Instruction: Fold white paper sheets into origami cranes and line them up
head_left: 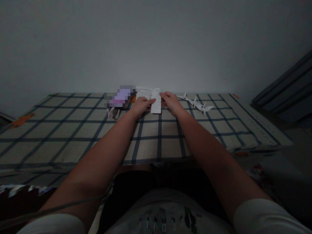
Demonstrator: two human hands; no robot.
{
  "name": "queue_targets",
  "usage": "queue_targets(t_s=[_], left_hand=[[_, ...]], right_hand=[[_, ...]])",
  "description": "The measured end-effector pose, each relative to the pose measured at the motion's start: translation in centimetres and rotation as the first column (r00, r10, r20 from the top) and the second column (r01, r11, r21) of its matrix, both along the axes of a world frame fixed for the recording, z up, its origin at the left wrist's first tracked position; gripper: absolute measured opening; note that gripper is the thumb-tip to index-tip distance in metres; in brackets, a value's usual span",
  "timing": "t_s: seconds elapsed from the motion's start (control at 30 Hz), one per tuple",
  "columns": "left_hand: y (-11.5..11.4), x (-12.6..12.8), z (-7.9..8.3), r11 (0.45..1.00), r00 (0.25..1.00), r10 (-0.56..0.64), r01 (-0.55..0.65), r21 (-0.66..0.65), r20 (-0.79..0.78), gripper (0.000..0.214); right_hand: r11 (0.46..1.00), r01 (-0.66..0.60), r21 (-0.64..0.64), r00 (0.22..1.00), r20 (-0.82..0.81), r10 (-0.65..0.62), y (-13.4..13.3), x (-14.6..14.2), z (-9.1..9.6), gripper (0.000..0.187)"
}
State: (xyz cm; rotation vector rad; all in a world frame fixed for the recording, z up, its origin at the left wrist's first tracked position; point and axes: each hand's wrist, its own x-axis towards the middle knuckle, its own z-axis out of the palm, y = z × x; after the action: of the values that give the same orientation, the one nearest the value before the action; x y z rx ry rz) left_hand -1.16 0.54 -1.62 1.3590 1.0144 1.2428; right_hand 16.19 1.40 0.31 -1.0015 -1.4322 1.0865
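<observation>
A narrow strip of printed white paper (156, 105) is held upright between my two hands, above the far part of the table. My left hand (142, 106) pinches its left edge, the thumb lying over the front. At the right edge, my right hand (170, 101) grips the strip between thumb and fingers. Behind and to the left, another printed sheet (143, 92) shows in part; whether it joins the strip I cannot tell. Several folded white paper cranes (195, 102) stand in a row to the right of my right hand.
A checked cloth (80, 130) covers the table, which meets a plain wall (156, 42). Left of my hands lies a phone (120, 97), its screen lit and blurred, with a looped strap (113, 113) beside it. Dark grey folds (290, 84) hang at the right.
</observation>
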Motion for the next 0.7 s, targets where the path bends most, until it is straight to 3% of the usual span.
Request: queue_targets(t_s=[0.43,0.7], left_hand=[[0.0,0.0,-0.1,0.997,0.997,-0.072,0.072,-0.037,-0.018,0.039],[-0.2,0.2,0.1,0.994,0.994,-0.104,0.106,-0.039,0.030,0.033]], right_hand=[[1.000,0.014,-0.008,0.998,-0.062,-0.015,0.5,0.2,-0.5,0.022],[0.998,0.045,0.041,0.998,-0.041,-0.043,0.9,0.5,-0.8,0.037]])
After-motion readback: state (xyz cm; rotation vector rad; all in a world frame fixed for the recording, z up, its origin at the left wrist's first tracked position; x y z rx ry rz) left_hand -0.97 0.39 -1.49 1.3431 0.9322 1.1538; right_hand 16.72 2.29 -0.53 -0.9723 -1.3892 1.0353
